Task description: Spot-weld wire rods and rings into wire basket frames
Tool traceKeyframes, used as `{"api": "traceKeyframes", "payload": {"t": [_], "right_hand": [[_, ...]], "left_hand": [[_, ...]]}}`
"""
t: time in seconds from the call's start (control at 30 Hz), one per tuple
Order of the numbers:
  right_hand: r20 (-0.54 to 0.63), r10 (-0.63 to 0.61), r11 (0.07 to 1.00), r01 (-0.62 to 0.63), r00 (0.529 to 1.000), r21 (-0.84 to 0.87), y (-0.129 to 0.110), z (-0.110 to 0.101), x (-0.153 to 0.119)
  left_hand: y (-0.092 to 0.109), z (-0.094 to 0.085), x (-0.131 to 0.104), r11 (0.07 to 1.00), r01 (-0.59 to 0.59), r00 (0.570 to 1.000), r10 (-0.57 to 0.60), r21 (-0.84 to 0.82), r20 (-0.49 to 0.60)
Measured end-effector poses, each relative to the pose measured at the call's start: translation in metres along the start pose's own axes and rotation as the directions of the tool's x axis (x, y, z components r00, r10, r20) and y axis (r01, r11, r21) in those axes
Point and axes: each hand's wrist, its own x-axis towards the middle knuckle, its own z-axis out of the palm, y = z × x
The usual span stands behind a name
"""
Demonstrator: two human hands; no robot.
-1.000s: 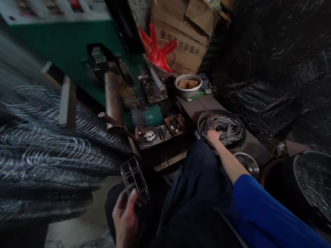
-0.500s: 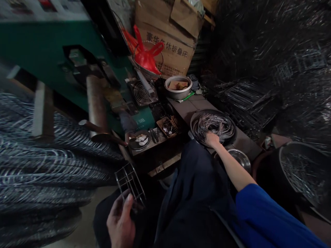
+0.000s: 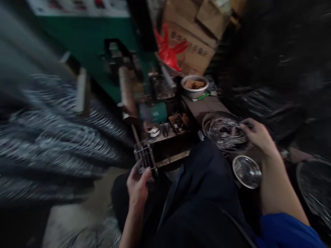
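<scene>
My left hand (image 3: 138,184) is closed on a small rectangular wire frame (image 3: 146,156) with several crossbars, held above my left thigh. My right hand (image 3: 256,136) is at the right edge of a round pan heaped with thin metal wire rings (image 3: 223,134). Its thumb and forefinger are pressed together; motion blur hides what, if anything, lies between them. Below that hand sits a shiny metal bowl (image 3: 247,171). In front of the wire frame stands a machine with a thick metal cylinder (image 3: 126,89) and a rod sloping down toward the frame.
Stacks of bent wire parts (image 3: 51,148) fill the left side. On the bench are a shallow dish (image 3: 153,133), a small tray (image 3: 179,123) and a grey basin (image 3: 194,88). Behind are a red bag (image 3: 169,51) and a cardboard box (image 3: 198,51). A wide tub (image 3: 315,189) stands right.
My right hand has come up out of the ring pile toward the right. My left hand has raised the wire frame closer to the machine's rod. The view has swung left.
</scene>
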Motion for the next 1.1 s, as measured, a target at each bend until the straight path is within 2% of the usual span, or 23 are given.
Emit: {"api": "traceKeyframes", "payload": {"t": [0.07, 0.13, 0.23, 0.33, 0.43, 0.53, 0.67, 0.93, 1.1], "right_hand": [[0.045, -0.113, 0.976, 0.103, 0.993, 0.191, -0.032, 0.0, 0.0], [0.111, -0.181, 0.936, 0.136, 0.977, 0.326, -0.06, 0.014, 0.006], [0.116, -0.233, 0.857, 0.147, 0.966, 0.494, -0.094, 0.058, 0.019], [0.047, -0.173, 0.8, 0.112, 0.984, 0.589, -0.119, 0.115, 0.025], [0.087, -0.143, 0.756, 0.052, 0.986, 0.652, -0.137, 0.163, 0.015], [0.159, -0.228, 0.736, 0.063, 0.961, 0.674, -0.149, 0.191, -0.004], [0.216, -0.315, 0.737, 0.094, 0.924, 0.669, -0.161, 0.204, -0.015], [0.236, -0.356, 0.711, 0.099, 0.904, 0.696, -0.173, 0.204, 0.0], [0.242, -0.37, 0.682, 0.085, 0.897, 0.727, -0.176, 0.214, 0.007]], "left_hand": [[-0.003, 0.0, 0.0, 0.999, -0.044, 0.998, 0.044, 0.006, 0.053], [-0.005, -0.003, 0.004, 0.998, -0.061, 0.996, 0.06, 0.019, 0.068], [-0.005, -0.009, 0.011, 0.996, -0.084, 0.995, 0.082, 0.031, 0.059], [-0.002, -0.013, 0.013, 0.995, -0.097, 0.995, 0.096, 0.009, 0.041], [0.004, -0.018, 0.015, 0.994, -0.094, 0.995, 0.096, -0.057, 0.024], [0.01, -0.024, 0.018, 0.988, -0.102, 0.995, 0.104, -0.119, 0.009], [0.017, -0.024, 0.022, 0.982, -0.114, 0.993, 0.116, -0.151, 0.005], [0.016, -0.007, 0.032, 0.986, -0.075, 0.997, 0.077, -0.149, 0.006], [0.008, 0.001, 0.041, 0.987, -0.089, 0.996, 0.088, -0.135, -0.011]]}}
